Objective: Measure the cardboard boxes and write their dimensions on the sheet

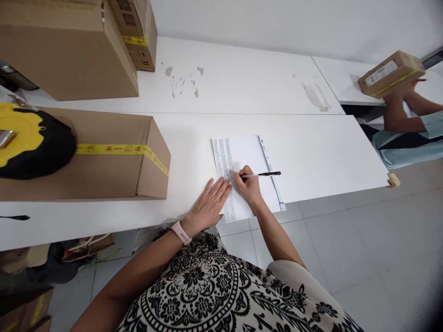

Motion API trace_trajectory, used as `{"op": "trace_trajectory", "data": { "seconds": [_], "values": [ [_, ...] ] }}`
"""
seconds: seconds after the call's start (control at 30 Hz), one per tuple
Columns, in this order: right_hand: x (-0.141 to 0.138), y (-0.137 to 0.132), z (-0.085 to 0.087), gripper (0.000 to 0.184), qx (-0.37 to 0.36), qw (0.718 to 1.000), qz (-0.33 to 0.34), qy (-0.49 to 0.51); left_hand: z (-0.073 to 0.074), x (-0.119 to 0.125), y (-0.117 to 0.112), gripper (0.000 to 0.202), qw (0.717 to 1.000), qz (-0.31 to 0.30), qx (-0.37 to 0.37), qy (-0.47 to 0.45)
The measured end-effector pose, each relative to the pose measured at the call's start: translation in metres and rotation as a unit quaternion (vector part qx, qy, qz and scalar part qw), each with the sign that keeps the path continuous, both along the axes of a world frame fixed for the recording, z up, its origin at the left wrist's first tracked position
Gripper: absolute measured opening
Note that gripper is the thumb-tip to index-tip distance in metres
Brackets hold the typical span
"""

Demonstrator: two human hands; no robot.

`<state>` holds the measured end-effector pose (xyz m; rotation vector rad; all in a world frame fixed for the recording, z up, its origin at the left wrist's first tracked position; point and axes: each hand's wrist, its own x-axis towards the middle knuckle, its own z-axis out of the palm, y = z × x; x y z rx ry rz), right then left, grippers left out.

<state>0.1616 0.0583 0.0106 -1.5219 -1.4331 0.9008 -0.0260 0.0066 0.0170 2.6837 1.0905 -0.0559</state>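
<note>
A printed sheet of paper [246,159] with columns of small text lies on the white table [311,152] near its front edge. My left hand [209,205] lies flat on the sheet's left side, fingers stretched out, a pink watch on the wrist. My right hand [247,184] is closed on a black pen [263,174], with the tip touching the printed column.
A long cardboard box [114,157] with yellow tape lies left of the sheet, a yellow and black object [31,140] on top. More boxes [69,50] stand at the back left. At the far right another person's hands hold a small box [391,74].
</note>
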Motion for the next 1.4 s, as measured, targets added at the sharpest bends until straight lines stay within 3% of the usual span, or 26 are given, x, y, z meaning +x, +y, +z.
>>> {"op": "trace_trajectory", "data": {
  "seconds": [1.4],
  "values": [
    [0.0013,0.0022,-0.0003,0.029,0.036,0.999,-0.015,-0.006,-0.0010,0.0001,-0.0006,0.098,1.000,-0.005,0.016,0.013]
  ]
}}
